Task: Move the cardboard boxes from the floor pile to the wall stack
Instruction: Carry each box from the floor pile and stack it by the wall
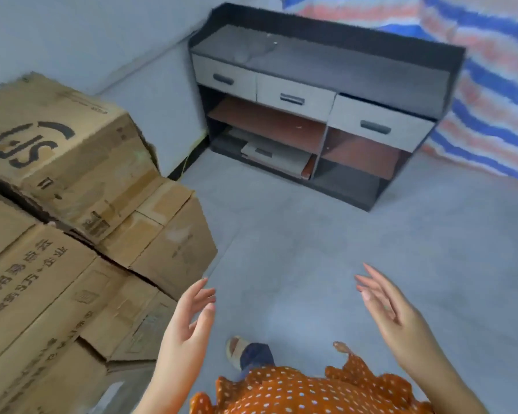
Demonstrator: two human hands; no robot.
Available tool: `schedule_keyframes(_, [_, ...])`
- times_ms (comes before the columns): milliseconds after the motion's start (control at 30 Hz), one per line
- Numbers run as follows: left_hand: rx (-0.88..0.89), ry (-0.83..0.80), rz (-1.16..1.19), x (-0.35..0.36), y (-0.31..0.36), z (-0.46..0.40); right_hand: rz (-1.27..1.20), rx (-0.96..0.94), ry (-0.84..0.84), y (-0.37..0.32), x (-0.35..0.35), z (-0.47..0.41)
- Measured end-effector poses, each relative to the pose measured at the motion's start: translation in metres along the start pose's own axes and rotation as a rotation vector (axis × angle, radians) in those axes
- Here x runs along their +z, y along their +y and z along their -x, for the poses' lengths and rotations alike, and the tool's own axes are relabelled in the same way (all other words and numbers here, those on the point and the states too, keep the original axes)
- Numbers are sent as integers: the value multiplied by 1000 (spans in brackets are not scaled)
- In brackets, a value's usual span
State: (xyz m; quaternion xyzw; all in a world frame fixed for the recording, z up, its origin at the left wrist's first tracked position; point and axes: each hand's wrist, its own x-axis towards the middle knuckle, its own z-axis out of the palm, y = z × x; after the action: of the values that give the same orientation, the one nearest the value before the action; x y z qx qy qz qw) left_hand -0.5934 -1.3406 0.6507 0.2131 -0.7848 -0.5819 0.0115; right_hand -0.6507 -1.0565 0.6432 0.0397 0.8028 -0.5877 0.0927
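Grey concrete floor point(326, 249) fills the middle of the frame and meets a pale wall point(87, 34) at the upper left. Against that wall, filling the left side of the frame, cardboard boxes point(57, 204) sit stacked: a top box with large black lettering point(54, 138) lies tilted across the others, a smaller taped box point(168, 231) juts out toward the floor at centre left, and a long box printed with rows of characters point(42, 294) runs down to the lower left corner.

At upper centre a dark cabinet point(326, 52) stands on the floor, with three pale drawers and open shelves below. Behind it, at upper right, hangs a blue, red and white striped tarp point(491, 85).

Both hands are raised at the bottom of the frame, holding nothing. The left hand point(189, 321) hovers beside the near boxes with fingers loosely spread. The right hand point(392, 309) is at lower right, well apart from the boxes, fingers extended and parted. An orange dotted garment point(296, 389) and one sandalled foot point(237, 348) show at bottom centre.
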Motion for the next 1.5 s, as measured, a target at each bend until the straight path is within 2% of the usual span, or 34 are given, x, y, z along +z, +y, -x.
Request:
schedule_keyframes(200, [102,-284,25,96,-2,60,-1,133,303,62,-100,143])
schedule_keyframes(333, [175,-577,-25,161,3,125,-45,283,630,95,-151,272])
schedule_keyframes(467, [244,-840,-86,225,22,176,-179,386,951,117,-171,379])
schedule_keyframes(600, [302,-1040,-115,286,42,220,-335,435,1223,135,-172,445])
schedule_keyframes(733, [306,-1249,-154,337,51,260,-470,472,1412,151,-166,478])
schedule_keyframes(900, [297,-1404,-188,408,64,297,-572,519,1601,169,-174,502])
schedule_keyframes(1267, [489,-1708,-275,591,124,375,-556,506,1983,187,-286,515])
schedule_keyframes(1500, [530,-1857,-373,672,130,443,-657,546,2158,212,-313,538])
